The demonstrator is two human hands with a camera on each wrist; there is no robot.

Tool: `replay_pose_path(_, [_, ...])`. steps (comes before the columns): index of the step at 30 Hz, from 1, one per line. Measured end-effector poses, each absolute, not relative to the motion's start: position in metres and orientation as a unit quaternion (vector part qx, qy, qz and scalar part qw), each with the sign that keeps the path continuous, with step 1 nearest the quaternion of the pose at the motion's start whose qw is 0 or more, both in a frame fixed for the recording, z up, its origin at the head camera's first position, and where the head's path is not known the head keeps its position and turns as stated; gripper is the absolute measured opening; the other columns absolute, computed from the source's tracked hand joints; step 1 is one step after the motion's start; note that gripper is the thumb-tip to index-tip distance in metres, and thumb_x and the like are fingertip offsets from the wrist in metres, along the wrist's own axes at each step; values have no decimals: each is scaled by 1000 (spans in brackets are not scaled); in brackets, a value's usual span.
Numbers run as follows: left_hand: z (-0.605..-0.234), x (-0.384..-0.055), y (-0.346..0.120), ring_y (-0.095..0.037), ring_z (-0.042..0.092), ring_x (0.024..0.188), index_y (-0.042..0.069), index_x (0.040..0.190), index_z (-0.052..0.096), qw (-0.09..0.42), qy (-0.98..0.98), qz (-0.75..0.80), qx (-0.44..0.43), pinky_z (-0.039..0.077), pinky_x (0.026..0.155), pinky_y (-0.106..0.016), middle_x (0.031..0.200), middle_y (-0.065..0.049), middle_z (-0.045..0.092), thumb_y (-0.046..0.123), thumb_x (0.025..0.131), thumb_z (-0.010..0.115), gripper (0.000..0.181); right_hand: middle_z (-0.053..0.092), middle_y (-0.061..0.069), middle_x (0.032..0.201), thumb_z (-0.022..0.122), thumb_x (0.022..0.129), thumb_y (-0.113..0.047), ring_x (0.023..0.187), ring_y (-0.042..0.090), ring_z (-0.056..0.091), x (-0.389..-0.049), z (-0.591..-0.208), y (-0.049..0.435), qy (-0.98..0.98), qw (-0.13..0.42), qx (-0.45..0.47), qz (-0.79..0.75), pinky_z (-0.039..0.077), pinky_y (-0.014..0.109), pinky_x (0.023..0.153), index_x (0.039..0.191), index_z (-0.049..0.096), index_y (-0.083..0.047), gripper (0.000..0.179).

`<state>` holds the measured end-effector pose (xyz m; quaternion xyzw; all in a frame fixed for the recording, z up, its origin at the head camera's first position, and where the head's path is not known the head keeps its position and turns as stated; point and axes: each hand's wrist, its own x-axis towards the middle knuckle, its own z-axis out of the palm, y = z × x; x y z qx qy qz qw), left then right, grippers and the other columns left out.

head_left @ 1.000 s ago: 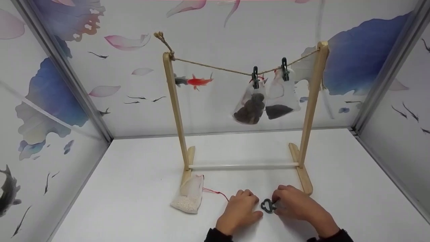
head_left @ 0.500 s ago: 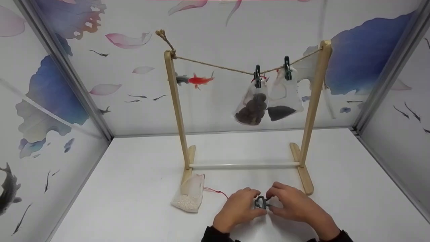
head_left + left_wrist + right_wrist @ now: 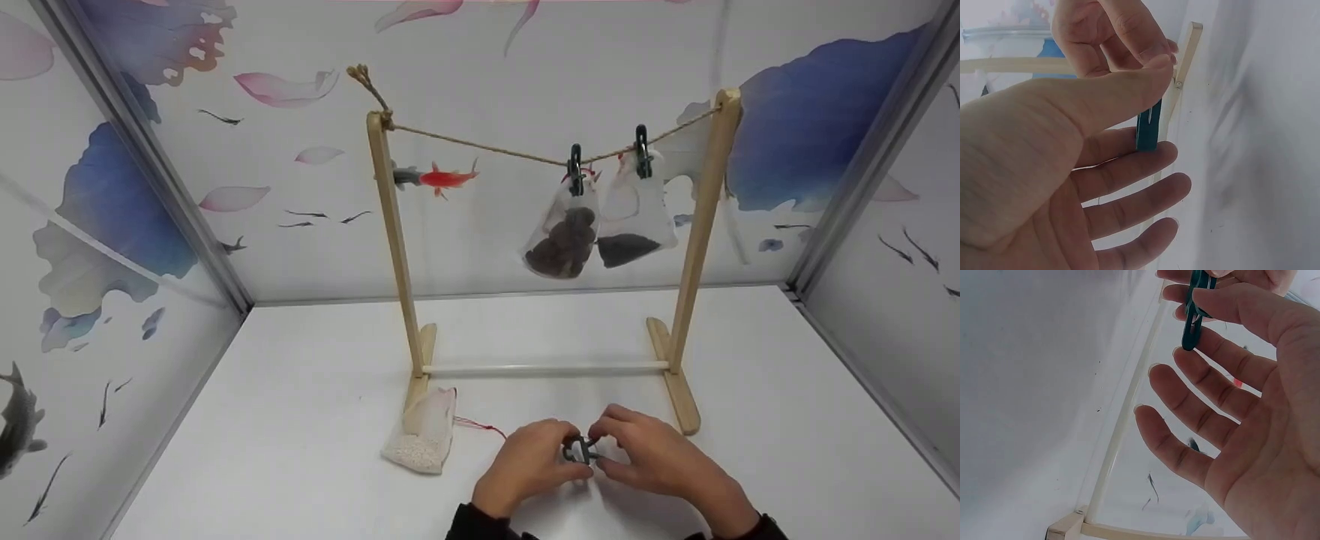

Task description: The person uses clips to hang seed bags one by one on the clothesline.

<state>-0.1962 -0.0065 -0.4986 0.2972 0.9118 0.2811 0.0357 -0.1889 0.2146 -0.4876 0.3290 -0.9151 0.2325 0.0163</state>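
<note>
1. Clips: I count three, dark green-looking. One clip (image 3: 580, 450) is in the person's hands, just in front of the wooden rack (image 3: 394, 244), roughly midway across. The other two, a left clip (image 3: 575, 170) and a right clip (image 3: 643, 151), sit up on the rack's rope (image 3: 480, 148).
2. Hands: two. The left hand (image 3: 529, 459) pinches the clip with thumb and forefinger, other fingers kinda spread. The right hand (image 3: 654, 454) has its thumb and forefinger pinching the same clip, remaining three sticking out. Both are on the near side of the rack.
3. Bags: three, all see-through-ish. Two hang from the rack's rope, one per clip, toward its right post: the left hanging bag (image 3: 562, 244) has dark round lumps in it, the right hanging bag (image 3: 637, 217) has a dark mass in the bottom, can't tell what.
4. Third one, the bag on the table (image 3: 420, 435), is at the rack's left foot, with pale grains inside and a red cord (image 3: 480, 425).
</note>
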Motion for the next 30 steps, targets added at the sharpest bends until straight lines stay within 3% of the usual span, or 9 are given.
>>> replay_pose_path(13, [-496, -196, -10, -1, 58, 86, 12, 114, 72, 45, 913, 281, 293, 49, 76, -24, 97, 8, 68, 37, 89, 79, 36, 61, -5, 108, 77, 91, -20, 85, 12, 65, -189, -491, 216, -909, 25, 340, 240, 56, 29, 71, 115, 71, -14, 26])
replay_pose_path(21, [-490, -201, -20, -6, 62, 97, 10, 122, 69, 51, 903, 307, 296, 51, 85, -28, 109, 4, 70, 39, 94, 74, 41, 61, 1, 117, 68, 98, -41, 87, 17, 68, -190, -487, 221, -912, 46, 332, 235, 56, 32, 70, 133, 62, -12, 46])
replay_pose_path(30, [-484, -204, -31, -4, 62, 99, 10, 126, 65, 80, 855, 381, 342, 50, 85, -24, 115, -1, 68, 36, 99, 67, 37, 63, -2, 110, 64, 98, -49, 86, 15, 65, -191, -483, 222, -909, 38, 326, 257, 53, 29, 67, 129, 64, -12, 47])
